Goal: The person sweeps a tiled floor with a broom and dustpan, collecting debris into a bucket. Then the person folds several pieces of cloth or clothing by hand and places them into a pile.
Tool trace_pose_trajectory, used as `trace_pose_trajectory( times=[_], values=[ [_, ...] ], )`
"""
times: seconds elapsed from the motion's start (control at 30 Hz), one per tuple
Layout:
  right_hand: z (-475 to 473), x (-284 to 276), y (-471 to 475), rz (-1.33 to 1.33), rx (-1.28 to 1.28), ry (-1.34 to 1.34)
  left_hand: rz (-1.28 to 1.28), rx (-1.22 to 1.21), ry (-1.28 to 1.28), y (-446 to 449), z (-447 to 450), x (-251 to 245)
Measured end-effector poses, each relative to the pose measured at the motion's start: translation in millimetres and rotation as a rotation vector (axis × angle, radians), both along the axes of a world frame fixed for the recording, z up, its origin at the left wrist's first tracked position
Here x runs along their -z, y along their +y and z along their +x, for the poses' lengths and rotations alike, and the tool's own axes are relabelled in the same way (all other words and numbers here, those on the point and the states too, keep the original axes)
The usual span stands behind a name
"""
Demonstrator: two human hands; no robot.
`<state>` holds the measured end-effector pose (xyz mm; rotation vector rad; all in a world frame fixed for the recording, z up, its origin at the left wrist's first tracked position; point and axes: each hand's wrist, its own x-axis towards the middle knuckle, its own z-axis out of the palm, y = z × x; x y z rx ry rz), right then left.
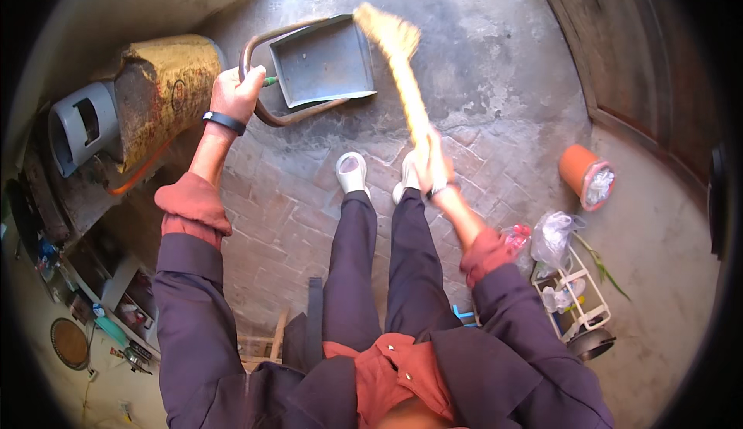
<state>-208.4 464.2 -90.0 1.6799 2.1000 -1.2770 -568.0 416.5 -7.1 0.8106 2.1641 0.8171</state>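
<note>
My left hand (239, 93) grips the bent tubular handle of a metal dustpan (325, 63) at the upper middle of the view. A few small specks show in its pan, whose open side faces right. In my right hand (434, 165) is the stalk of a straw hand broom (409, 89), blurred as if in motion. The broom's flared bristle end points up and left, close by the pan's far right corner. Whether the bristles touch the pan or the floor I cannot tell.
At left stands a gas cylinder (168, 92) with an orange hose (142, 167). An orange bin (580, 173) with a plastic liner is at right, above a white rack (580, 301) with plastic bags. My white shoes (352, 173) rest on the brick floor (278, 214), below a concrete stretch (464, 34).
</note>
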Motion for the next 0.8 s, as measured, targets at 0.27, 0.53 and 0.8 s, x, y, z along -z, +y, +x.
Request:
trace_pose_trajectory(
  times=[0.27,0.53,0.8],
  values=[
    [-116.3,51.9,155.2,0.159,-0.362,-0.320,0.145,-0.141,-0.006,-96.4,-3.8,-7.1],
    [33.3,34.8,30.2,-0.047,-0.440,-0.331,0.085,-0.239,-0.011,-144.1,5.8,-1.8],
    [14.5,25.8,40.7,-0.381,0.591,0.158,0.066,-0.202,0.033,-134.0,36.2,2.1]
  ],
)
